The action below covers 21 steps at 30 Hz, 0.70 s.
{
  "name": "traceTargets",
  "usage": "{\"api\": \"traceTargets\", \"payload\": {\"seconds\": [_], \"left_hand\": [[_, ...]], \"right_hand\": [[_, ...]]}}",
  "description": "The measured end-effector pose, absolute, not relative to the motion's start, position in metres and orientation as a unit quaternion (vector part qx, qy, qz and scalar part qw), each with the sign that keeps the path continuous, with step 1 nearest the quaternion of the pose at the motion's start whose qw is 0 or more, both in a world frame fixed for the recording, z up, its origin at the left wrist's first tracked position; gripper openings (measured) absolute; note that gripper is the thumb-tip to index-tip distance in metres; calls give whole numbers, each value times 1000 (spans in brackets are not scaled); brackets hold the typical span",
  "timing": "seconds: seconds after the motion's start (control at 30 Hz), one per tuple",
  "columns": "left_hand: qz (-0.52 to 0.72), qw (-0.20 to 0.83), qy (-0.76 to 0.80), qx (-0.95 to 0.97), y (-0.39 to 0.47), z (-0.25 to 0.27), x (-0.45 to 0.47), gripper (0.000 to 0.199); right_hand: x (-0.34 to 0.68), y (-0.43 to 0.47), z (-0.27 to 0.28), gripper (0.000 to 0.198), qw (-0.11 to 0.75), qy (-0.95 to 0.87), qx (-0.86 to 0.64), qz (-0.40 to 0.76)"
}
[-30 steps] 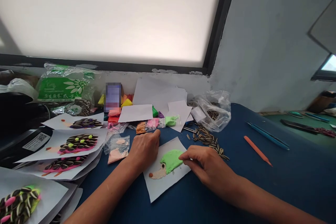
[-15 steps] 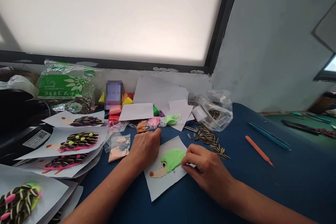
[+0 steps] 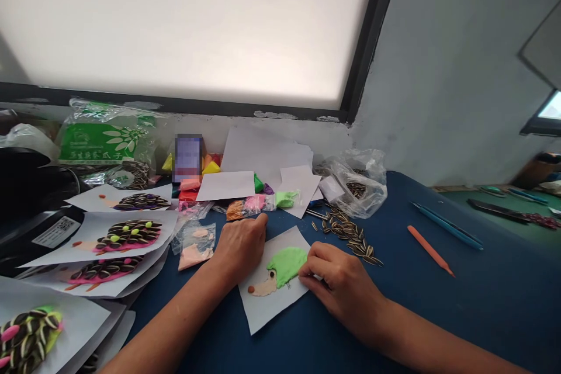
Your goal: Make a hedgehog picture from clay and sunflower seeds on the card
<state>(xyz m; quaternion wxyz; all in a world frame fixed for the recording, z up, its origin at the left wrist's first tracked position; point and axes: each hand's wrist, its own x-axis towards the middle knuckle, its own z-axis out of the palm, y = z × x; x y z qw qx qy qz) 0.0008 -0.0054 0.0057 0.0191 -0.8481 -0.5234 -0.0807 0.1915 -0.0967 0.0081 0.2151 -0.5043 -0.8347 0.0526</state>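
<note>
A white paper card (image 3: 258,318) lies at a slant on the dark blue table, bearing a hedgehog figure in modelling clay. Its back is bright green clay (image 3: 287,263), its face is pale beige clay (image 3: 266,287), and a brown ball forms the nose. My left hand (image 3: 243,243) rests curled at the card's upper left edge, its fingertips hidden beneath it. At the right end of the green clay, the thumb and fingers of my right hand (image 3: 331,274) are pressed together. Whatever lies between those fingertips is too covered to make out.
Finished seed-covered cards (image 3: 127,239) are stacked at left. Loose sunflower seeds (image 3: 350,234) lie beyond my right hand, near a plastic bag of seeds (image 3: 362,187). Clay packets (image 3: 245,205) line the back. An orange clay tool (image 3: 432,250) and a blue pen (image 3: 447,226) lie at right.
The whole view has shifted slightly, carrying everything a little to the left. Both hands keep nearly the same places on the card, and the right fingers remain at the green clay's edge.
</note>
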Motion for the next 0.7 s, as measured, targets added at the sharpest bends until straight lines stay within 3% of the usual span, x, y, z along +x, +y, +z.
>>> {"api": "traceTargets", "payload": {"seconds": [0.3, 0.7], "left_hand": [[-90, 28, -518, -850, -5, 3, 1, 27], [-93, 25, -513, -853, -3, 3, 0, 26]], "right_hand": [[191, -99, 12, 16, 208, -837, -503, 61], [190, -109, 39, 27, 98, -839, -532, 59]]}}
